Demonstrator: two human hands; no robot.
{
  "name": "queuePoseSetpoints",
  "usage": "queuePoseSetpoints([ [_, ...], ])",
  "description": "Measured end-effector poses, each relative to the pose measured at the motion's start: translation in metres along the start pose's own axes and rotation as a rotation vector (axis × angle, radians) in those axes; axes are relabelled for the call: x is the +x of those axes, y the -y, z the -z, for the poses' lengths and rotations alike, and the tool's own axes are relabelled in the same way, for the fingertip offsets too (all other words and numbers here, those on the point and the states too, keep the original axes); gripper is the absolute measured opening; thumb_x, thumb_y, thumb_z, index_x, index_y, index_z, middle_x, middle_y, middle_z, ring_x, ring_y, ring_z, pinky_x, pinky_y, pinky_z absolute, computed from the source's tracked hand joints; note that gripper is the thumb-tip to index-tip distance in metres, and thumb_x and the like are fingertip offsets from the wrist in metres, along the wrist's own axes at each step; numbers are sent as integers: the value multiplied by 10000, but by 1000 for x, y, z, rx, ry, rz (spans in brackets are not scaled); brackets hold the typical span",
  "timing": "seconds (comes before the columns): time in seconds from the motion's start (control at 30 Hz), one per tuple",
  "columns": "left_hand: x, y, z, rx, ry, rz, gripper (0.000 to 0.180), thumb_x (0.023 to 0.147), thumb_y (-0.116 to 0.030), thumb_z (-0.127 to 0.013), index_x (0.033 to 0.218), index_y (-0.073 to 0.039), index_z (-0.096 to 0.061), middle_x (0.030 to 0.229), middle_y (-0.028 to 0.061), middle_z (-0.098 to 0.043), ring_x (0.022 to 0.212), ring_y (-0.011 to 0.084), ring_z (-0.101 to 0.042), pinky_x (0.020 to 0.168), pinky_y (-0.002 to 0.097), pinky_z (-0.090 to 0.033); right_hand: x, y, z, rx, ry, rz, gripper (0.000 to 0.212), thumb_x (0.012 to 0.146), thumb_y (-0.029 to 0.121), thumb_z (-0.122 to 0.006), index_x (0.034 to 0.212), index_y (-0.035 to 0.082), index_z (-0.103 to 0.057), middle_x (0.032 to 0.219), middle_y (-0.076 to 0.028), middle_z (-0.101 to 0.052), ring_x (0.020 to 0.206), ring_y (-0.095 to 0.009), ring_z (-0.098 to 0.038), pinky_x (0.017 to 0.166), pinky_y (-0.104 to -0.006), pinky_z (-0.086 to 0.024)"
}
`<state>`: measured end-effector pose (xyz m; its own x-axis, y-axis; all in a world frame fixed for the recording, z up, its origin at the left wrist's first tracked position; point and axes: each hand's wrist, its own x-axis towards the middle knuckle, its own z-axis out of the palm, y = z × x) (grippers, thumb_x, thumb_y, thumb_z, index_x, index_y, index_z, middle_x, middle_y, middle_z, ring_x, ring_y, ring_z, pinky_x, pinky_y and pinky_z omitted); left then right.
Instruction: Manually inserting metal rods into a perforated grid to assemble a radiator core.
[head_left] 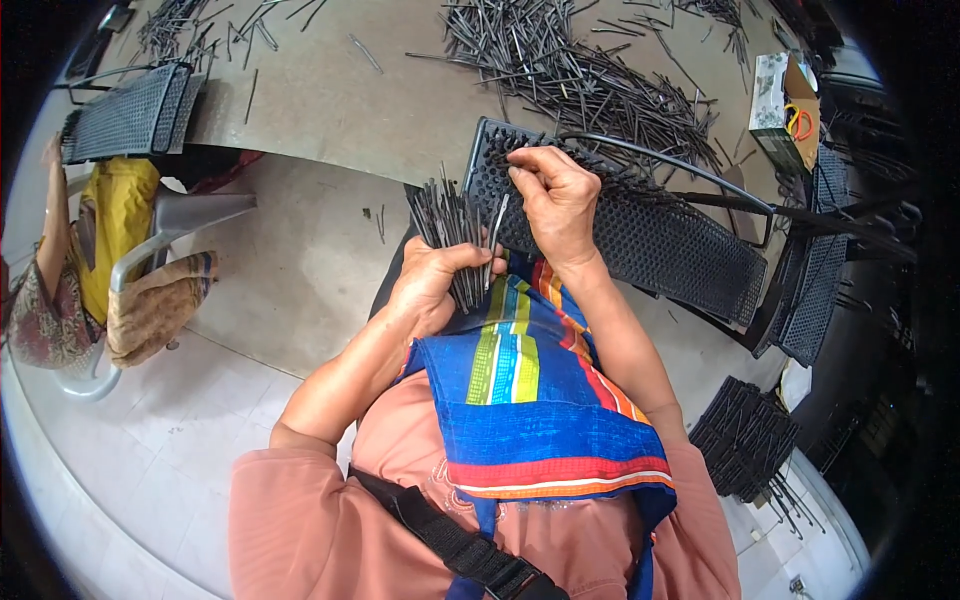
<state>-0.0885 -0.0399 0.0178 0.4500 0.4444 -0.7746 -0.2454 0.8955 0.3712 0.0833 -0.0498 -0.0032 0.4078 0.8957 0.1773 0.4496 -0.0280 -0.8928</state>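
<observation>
My left hand (432, 282) is closed round a bundle of thin dark sticks (446, 222), which fan out above the thumb. One paler stick leans apart from the bunch at its right side. Over the far left end of a long black perforated rack (670, 245), my right hand (562, 205) is in a pinch. Whatever its fingertips hold, if anything, is hidden. Several stick ends stand up from the rack's holes near those fingers and along its far edge. The rack slants down to the right from the table edge, with a metal bar along its far side.
A big heap of dark sticks (590, 85) lies on the table (320, 100). An open carton (785, 110) with yellow and red scissor handles stands at right. More racks are at the right (815, 270) and far left (130, 112). Another person's arm (52, 210) shows beside a grey chair (190, 212).
</observation>
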Motion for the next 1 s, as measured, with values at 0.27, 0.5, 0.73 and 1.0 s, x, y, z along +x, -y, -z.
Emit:
queuePoseSetpoints([
  [0.27,1,-2,3,-15,8,-3,206,755,118,-625,955,68,-626,852,179,-688,715,251,-699,662,331,-586,8,3,-4,-140,-86,238,139,796,-89,-650,917,-32,-686,776,-93,-639,585,-141,-598,549,-273,-472],
  [0.5,3,-3,2,7,17,-1,207,754,117,-629,957,74,-633,858,177,-689,715,245,-698,658,323,-589,15,12,3,-191,-54,255,122,782,-59,-679,889,-9,-709,792,-120,-656,673,-231,-652,611,-297,-502],
  [0.73,4,-1,4,-11,37,-7,222,749,118,-638,966,78,-622,858,181,-686,718,253,-699,674,324,-593,15,20,3,-319,58,238,154,784,-32,-689,925,17,-725,794,-102,-658,679,-217,-658,607,-293,-500],
  [1.0,4,0,3,3,31,-11,207,750,112,-642,947,59,-606,850,175,-684,716,250,-699,667,323,-584,21,17,0,-325,-25,220,86,751,10,-717,836,21,-709,765,-100,-666,644,-228,-655,588,-311,-496],
])
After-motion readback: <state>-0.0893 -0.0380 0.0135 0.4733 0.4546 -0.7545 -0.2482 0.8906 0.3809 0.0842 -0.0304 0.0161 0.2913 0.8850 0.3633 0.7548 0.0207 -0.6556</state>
